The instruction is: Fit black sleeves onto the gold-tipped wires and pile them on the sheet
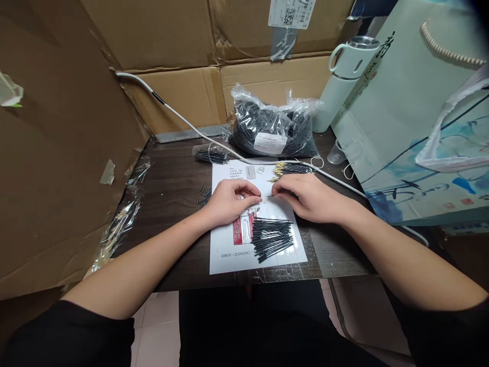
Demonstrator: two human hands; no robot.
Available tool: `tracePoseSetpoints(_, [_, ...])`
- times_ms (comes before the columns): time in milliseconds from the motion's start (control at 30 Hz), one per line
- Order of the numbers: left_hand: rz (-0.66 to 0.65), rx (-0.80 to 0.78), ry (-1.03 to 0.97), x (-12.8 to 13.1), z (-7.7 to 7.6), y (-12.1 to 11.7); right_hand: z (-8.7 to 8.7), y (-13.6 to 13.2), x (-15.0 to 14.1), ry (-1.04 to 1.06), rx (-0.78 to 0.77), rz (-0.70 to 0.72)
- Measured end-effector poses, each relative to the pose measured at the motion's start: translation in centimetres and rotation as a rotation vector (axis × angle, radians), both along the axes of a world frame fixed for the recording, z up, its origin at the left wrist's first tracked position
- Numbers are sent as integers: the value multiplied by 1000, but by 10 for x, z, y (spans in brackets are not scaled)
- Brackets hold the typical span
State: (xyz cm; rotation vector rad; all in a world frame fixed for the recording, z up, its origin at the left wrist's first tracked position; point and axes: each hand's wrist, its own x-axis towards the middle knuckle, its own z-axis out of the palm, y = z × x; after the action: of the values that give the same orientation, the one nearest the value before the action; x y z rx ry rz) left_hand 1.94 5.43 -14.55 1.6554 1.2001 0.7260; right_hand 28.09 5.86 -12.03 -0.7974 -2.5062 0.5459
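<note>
My left hand (pixel 234 200) is closed in a pinch above the printed sheet (pixel 221 265); what its fingertips hold is too small to make out. Facing it, my right hand (pixel 305 196) pinches a thin gold-tipped stick (pixel 268 196), which spans the small gap between the two hands. Just below them, a pile of thin black sticks (pixel 272 238) lies on the sheet. Behind my right hand is a bunch of black sticks with gold tips (pixel 292 168). Short black tubes (pixel 205 195) are scattered left of my left hand, partly hidden by it.
A clear bag of black pieces (pixel 273 127) stands at the back, beside a pale green bottle (pixel 346 76). A small bag of black sticks (pixel 211 154) lies left. A white cable (pixel 183 120) crosses the table. Cardboard (pixel 57 153) and a paper bag (pixel 428 117) flank it.
</note>
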Motion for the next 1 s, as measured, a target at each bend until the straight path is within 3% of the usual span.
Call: tracePoseSetpoints(1000, [-30,52,7,1,-2,-3,-6,-5,-8,56,27,21])
